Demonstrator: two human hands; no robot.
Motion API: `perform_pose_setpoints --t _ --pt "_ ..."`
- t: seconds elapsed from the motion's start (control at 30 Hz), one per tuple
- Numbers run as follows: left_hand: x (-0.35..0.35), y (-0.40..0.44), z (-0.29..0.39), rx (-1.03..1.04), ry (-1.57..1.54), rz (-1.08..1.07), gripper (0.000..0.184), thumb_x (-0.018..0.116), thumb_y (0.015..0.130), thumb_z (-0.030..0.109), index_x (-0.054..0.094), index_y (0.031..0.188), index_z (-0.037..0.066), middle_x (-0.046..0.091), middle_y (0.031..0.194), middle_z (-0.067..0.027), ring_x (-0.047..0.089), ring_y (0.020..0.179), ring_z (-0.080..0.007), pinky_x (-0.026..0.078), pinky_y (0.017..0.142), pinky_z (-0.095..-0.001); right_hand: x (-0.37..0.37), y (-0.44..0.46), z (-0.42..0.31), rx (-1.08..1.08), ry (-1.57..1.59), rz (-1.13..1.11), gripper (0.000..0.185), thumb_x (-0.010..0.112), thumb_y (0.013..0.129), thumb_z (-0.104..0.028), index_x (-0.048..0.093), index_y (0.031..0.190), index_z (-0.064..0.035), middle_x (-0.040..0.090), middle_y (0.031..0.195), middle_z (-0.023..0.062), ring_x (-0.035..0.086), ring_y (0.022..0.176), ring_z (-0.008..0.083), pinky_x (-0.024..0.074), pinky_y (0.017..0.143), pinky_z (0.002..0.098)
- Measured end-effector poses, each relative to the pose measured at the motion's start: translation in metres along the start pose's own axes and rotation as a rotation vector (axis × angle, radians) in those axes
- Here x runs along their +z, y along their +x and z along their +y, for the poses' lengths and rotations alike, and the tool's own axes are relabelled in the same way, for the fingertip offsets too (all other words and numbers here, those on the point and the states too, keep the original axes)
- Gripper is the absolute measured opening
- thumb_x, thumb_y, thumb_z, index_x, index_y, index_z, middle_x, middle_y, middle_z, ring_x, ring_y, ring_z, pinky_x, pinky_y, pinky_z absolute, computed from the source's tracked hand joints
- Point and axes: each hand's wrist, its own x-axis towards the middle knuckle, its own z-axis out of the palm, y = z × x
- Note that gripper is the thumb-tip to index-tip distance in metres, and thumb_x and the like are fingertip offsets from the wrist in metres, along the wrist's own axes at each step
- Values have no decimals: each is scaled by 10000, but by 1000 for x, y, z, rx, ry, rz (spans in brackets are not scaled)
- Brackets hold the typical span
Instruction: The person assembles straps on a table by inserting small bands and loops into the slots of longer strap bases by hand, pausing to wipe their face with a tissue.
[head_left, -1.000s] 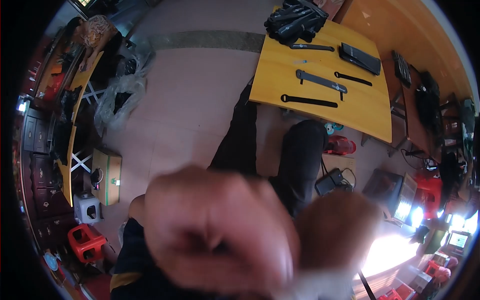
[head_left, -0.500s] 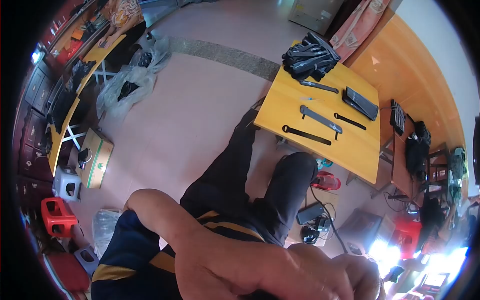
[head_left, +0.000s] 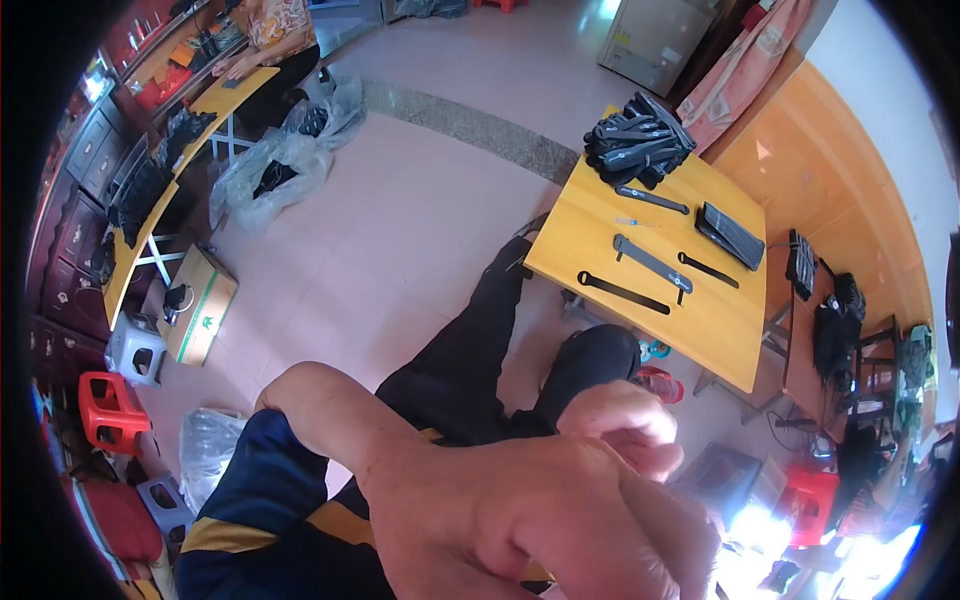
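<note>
- Grip of the left hand [head_left: 570, 510]: fingers bent, back of the hand toward the camera, palm hidden; impossible to tell whether gripping anything.
- Just beyond, partly covered by it: right hand [head_left: 618, 420], fingers curled inward, inner side out of sight; likewise no telling whether closed on something.
- Behind both hands, lower down: legs in black trousers [head_left: 450, 350].
- Ahead, well apart from both hands: yellow rectangular tabletop [head_left: 715, 330].
- Near its front edge: long flat black strap with a ring-shaped end [head_left: 625, 294], lying slantwise.
- Behind that: wider dark-grey strap with pale print and small black tabs [head_left: 652, 265].
- To the right: shorter black strap with a looped end [head_left: 710, 271].
- Farther back: narrow dark strip with pale print [head_left: 652, 200], just in front of a heaped pile of black straps [head_left: 640, 145].
- Near the right edge: stack of flat dark pieces [head_left: 730, 237].
</note>
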Motion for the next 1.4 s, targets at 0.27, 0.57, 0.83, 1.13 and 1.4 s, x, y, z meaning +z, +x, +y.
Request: perform_pose_setpoints --t 0.27,0.57,0.83,1.13,1.4 --pt "-15 -14 31 -123 418 -129 248 649 1002 168 729 992 -66 679 857 -164 656 713 -236 546 658 -336 -43 -40 83 205 -171 27 514 511 1082 -423 720 1060 45 666 780 80 643 721 153 505 667 286" --pt "20 -17 52 -230 -494 542 103 543 1066 204 619 1132 183 667 813 -32 603 728 -183 509 705 -351 -121 -91 153 276 -912 281 213 587 1021 -145 726 1033 17 713 848 142 694 736 224 549 709 325" --pt "66 12 2 -320 -846 570 569 612 1005 538 571 1102 -21 592 873 -47 561 725 -75 465 633 -234 -134 -103 170 232 -904 315 213 599 1009 -143 737 1042 15 729 873 137 715 769 232 561 734 327" --pt "41 40 36 -950 -234 347 211 624 1031 153 611 1150 -20 669 1000 -55 641 935 -94 513 862 -259 -133 -107 171 242 -891 279 259 596 1024 -218 740 1043 -3 720 853 131 713 753 231 553 726 331" --pt "14 3 22 -511 -221 243 251 714 975 209 632 1108 13 703 1008 -96 677 913 -177 493 810 -317 -131 -105 172 251 -818 309 247 596 1024 -205 733 1055 -2 715 840 117 702 755 213 546 718 320"
